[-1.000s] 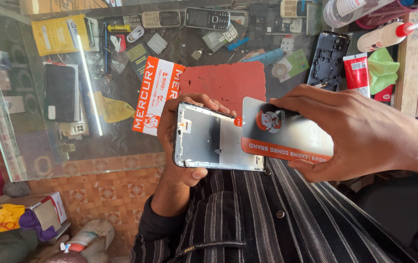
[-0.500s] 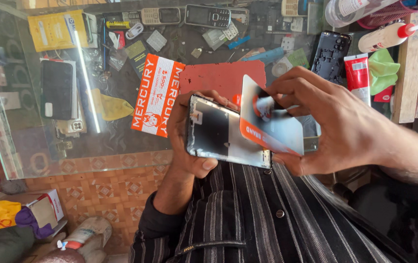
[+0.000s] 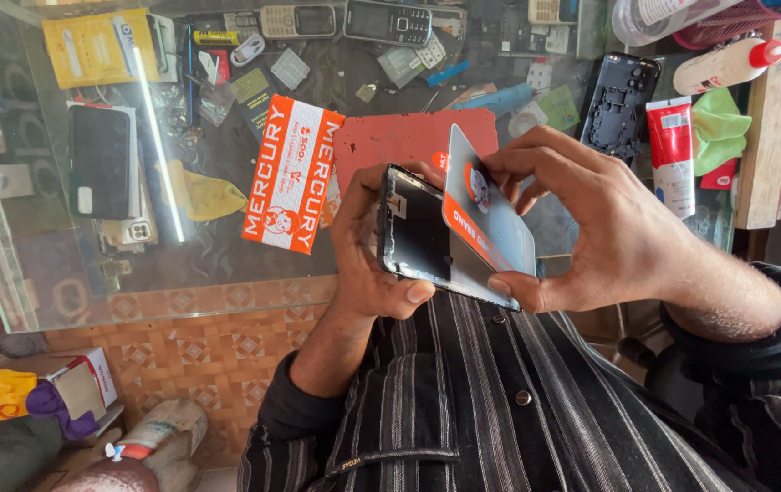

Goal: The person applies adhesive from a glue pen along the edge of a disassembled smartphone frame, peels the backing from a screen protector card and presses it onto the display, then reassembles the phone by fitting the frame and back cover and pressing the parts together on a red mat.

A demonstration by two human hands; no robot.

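- Now the plastic card (image 3: 490,219) stands much steeper than it did a second ago: then it lay almost flat over the opened phone (image 3: 418,239), its printed face turned up to the camera, and here it tips on edge with its lower long side pressed along the phone's right rim
- The right hand (image 3: 591,232) has turned with it; its fingers (image 3: 522,169) pinch the card's top edge while the thumb props the lower corner, so they are closed firmly on the card and hold nothing else
- The left hand (image 3: 367,260) cradles the phone from beneath, fingers curled around its near and left edges, thumb tip showing at the lower rim; the grip is tight, and the phone has tilted from lying level to leaning towards the left
- The phone sits in the air in front of the person's chest, above the striped shirt (image 3: 500,401), near the front edge of the glass worktop (image 3: 181,264) and not touching it
- Judging from the steeper angle, the card's edge seems to be working along the seam between the phone's body and its panel; whether it has gone in cannot be told, as the hand hides that join
- Further off on the worktop lie an orange and white packet (image 3: 292,173), a red mat (image 3: 390,146), a bare phone frame (image 3: 622,105), a red tube (image 3: 673,155) and a green cloth (image 3: 718,128), all well apart from the hands
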